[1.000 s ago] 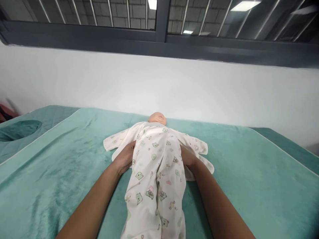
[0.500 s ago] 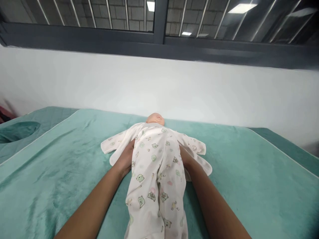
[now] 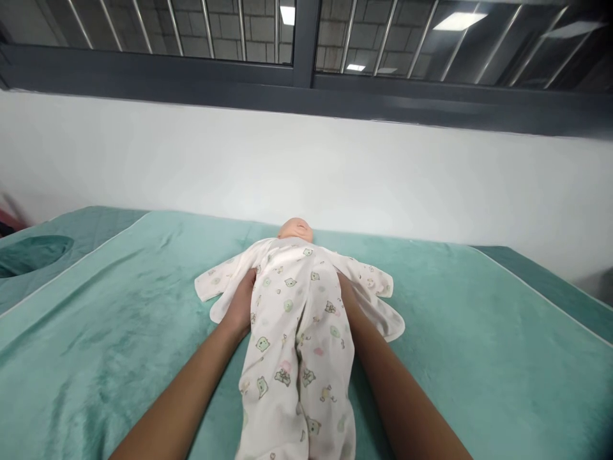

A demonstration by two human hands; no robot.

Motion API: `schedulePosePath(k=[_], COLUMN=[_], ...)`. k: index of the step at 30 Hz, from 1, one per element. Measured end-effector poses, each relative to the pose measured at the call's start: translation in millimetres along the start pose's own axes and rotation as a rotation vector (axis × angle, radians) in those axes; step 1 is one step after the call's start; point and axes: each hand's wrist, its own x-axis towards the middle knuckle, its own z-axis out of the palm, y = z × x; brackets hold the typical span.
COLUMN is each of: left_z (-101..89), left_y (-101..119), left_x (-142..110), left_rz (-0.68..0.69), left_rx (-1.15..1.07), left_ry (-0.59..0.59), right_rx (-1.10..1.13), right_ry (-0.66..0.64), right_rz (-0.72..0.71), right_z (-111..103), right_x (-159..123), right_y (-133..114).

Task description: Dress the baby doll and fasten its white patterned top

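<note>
A baby doll [image 3: 295, 229] lies on its back, its head toward the wall. It wears a white printed baby top [image 3: 223, 278] with both sleeves spread out and the side flaps fanned open. White printed baby trousers [image 3: 282, 338] stretch toward me, their upper part high over the doll's body. My left hand [image 3: 243, 303] is closed at the left side of the trousers' upper edge, its fingertips tucked out of sight. My right hand [image 3: 345, 294] reaches in at the opposite side, between trousers and top flap; its fingers are hidden under the cloth.
Green plush bedding [image 3: 479, 332] spreads beneath the doll. A white wall [image 3: 306, 166] rises right behind its head, below a dark window frame [image 3: 301, 96] with metal bars outside. Darker green padding [image 3: 38, 255] lies at the far left.
The trousers' upper part has shifted slightly left, and the right hand has moved a little left with it, more covered now. The view has moved slightly; the doll stays in place.
</note>
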Motion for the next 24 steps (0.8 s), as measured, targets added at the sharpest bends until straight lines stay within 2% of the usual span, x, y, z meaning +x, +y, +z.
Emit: schedulePosePath(k=[2,4,8,11,13,17,21,24], left_z=[-4.2,-8.4,-11.9,-8.9,-6.7,-9.0,-17.8,-22.9], left_y=[-6.5,-11.3,-12.0,-4.6,2.3,15.2,16.3,10.3], left_x=[3.2,7.1,16.9,27.5,36.2,53.9,65.3,68.6], left_rz=[0.04,0.084,0.271,0.334,0.278,0.194,0.248,0.269], left_rx=[0.097,0.151,0.141,0.181,0.215,0.296,0.258,0.237], left_ry=[0.018,0.087,0.21,0.132,0.031,-0.075,-0.232,-0.254], right_rx=[-0.011,-0.019,-0.007,0.027,0.067,0.106,0.132,0.195], right_ry=[0.004,0.033,0.216,0.308,0.23,-0.045,-0.305,-0.338], right_rz=[-0.007,0.003,0.053,-0.073,-0.162,-0.221,-0.188,-0.16], right_z=[-4.0,-8.0,-11.8,-13.0,-15.6,-27.3,-34.3,-29.9], right_x=[-3.8,-8.7,-12.8,-3.4,9.1,38.4,53.4,53.4], right_y=[-8.9,-17.7,-29.6,-35.5,-39.3,-46.5,-52.0,-54.5])
